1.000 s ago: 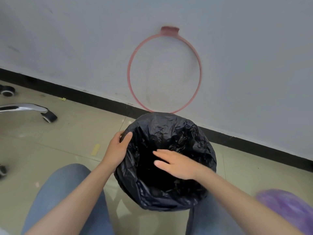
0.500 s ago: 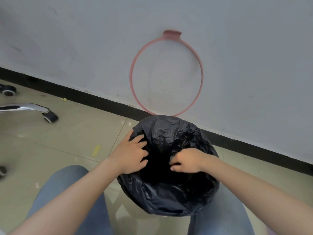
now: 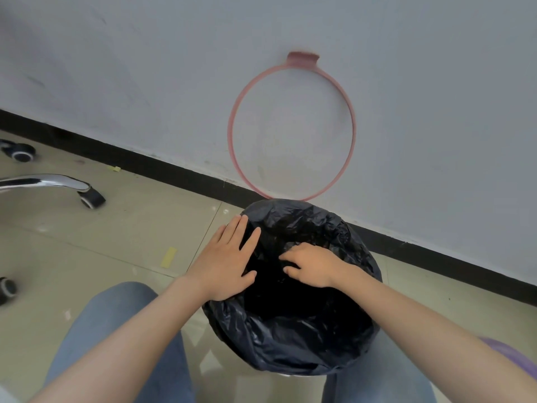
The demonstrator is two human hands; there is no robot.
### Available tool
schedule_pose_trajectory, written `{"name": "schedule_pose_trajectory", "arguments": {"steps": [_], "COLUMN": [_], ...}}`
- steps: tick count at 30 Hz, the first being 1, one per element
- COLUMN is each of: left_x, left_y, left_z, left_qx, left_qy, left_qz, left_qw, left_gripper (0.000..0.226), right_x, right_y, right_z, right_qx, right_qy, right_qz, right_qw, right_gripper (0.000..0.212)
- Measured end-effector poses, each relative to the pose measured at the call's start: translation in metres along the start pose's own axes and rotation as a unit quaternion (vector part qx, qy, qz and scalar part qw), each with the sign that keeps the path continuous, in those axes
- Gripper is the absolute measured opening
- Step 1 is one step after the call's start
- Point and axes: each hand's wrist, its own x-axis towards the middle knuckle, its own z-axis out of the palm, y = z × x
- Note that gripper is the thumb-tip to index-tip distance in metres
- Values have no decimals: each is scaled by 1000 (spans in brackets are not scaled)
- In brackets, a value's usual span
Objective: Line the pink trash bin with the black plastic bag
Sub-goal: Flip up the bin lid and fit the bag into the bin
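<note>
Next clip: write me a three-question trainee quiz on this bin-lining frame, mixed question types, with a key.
1. True or false: the pink ring is clamped over the black bag.
2. Which hand lies flat with fingers spread on the bag's edge?
A. left hand
B. right hand
3. Fill in: the ring leans against the ____.

Key:
1. False; it stands apart, behind the bin.
2. A; the right hand's fingers curl into the plastic inside the opening.
3. wall
</note>
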Motion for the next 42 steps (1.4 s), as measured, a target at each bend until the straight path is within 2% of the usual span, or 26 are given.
{"name": "schedule_pose_trajectory", "arguments": {"steps": [3,8,10,11,12,14,17,19,21,25,30,32,35,38,42], "left_x": [-1,-4,-5,-5,-4,-4,-3,-4,-3,-1,0,0,-1,-1,-1], "left_y": [0,3,2,2,2,2,2,3,3,0,-2,0,2,5,4], "left_z": [0,-4,-5,-5,-5,-4,-4,-4,-3,-2,0,0,0,0,-2], "left_qx": [-21,-59,-61,-64,-66,-64,-53,-43,-40,-42,-40,-38,-30,-32,-35], "left_qy": [12,9,9,9,10,12,9,8,7,15,11,8,1,-6,-6], "left_qz": [-5,-24,-29,-31,-31,-31,-29,-28,-29,-34,-40,-42,-45,-45,-47], "left_qw": [1000,998,998,997,997,997,998,999,999,998,998,998,999,998,998], "left_gripper": [75,75,74,74,74,74,75,76,78,93,93,90,86,86,92], "right_x": [8,27,23,17,11,-1,-10,-5,7,19,10,5,4,10,20], "right_y": [0,5,0,-2,-3,1,20,38,54,70,78,83,87,94,85], "right_z": [3,-1,-6,-12,-22,-53,-109,-138,-156,-174,-171,-167,-166,-165,-159], "right_qx": [-16,6,-3,-6,0,56,176,246,343,513,559,553,528,529,606], "right_qy": [-24,-17,-23,0,51,206,426,481,459,414,398,375,347,363,347], "right_qz": [-8,45,31,23,21,51,124,185,221,183,160,152,158,204,186], "right_qw": [1000,999,999,1000,998,976,879,821,789,729,709,728,759,739,691], "right_gripper": [47,57,52,45,39,30,30,35,47,65,61,58,43,61,67]}}
